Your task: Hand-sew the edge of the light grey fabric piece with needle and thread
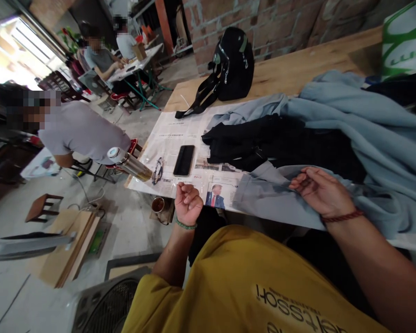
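Note:
My left hand [188, 204] is raised just off the near edge of the table, its fingers curled in with thumb and forefinger together. Anything between them is too small to make out. Over the grey-blue cloth [268, 192] hovers my right hand [321, 190], fingertips pinched; whatever they may hold does not show. A black garment [256, 143] lies crumpled beyond it, on top of more grey-blue fabric. Past my left hand, a dark phone [184, 161] and a pair of glasses [157, 171] rest on newspaper [169, 134].
A flask [130, 164] stands at the table's left edge. Farther back sits a black bag [236, 64] with its strap trailing; a green-and-white bag [406, 39] is at the far right. A cup [158, 206] is below the edge. Other people sit at left, one close [83, 127].

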Action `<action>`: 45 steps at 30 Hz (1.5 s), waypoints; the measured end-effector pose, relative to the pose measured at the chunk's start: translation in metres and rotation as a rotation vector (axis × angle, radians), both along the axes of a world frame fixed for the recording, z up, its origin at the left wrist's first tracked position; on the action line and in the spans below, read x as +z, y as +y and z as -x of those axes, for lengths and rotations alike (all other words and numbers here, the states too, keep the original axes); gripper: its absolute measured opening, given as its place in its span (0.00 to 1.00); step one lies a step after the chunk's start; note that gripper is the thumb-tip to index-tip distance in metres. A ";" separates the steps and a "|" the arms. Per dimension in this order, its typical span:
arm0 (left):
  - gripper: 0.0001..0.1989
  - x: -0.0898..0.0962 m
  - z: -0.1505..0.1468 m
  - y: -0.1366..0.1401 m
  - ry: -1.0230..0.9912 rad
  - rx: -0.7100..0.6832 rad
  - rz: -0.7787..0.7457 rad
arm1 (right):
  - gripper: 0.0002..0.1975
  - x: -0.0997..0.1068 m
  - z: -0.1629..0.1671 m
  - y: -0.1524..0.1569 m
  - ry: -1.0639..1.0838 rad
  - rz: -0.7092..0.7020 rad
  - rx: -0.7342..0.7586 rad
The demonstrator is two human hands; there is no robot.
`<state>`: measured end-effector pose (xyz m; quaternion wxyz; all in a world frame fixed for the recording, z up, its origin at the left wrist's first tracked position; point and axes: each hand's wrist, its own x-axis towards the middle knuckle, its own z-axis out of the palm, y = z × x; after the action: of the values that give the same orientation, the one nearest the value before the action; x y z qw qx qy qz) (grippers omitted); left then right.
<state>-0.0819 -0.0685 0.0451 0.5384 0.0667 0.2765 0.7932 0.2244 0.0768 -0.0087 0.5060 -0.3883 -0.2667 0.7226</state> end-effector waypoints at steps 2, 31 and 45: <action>0.17 0.001 0.002 -0.002 0.036 0.023 0.017 | 0.05 0.000 0.000 0.000 -0.005 0.000 0.001; 0.20 -0.026 -0.120 -0.007 -0.236 -0.946 0.286 | 0.03 -0.002 -0.003 -0.005 -0.005 -0.114 0.083; 0.10 -0.034 -0.125 -0.015 -0.088 -0.982 0.304 | 0.02 -0.001 -0.003 -0.005 -0.008 -0.132 0.094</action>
<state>0.0427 -0.0833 0.0111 0.8621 0.0763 0.3017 0.3999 0.2274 0.0716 -0.0097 0.4952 -0.3439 -0.3336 0.7248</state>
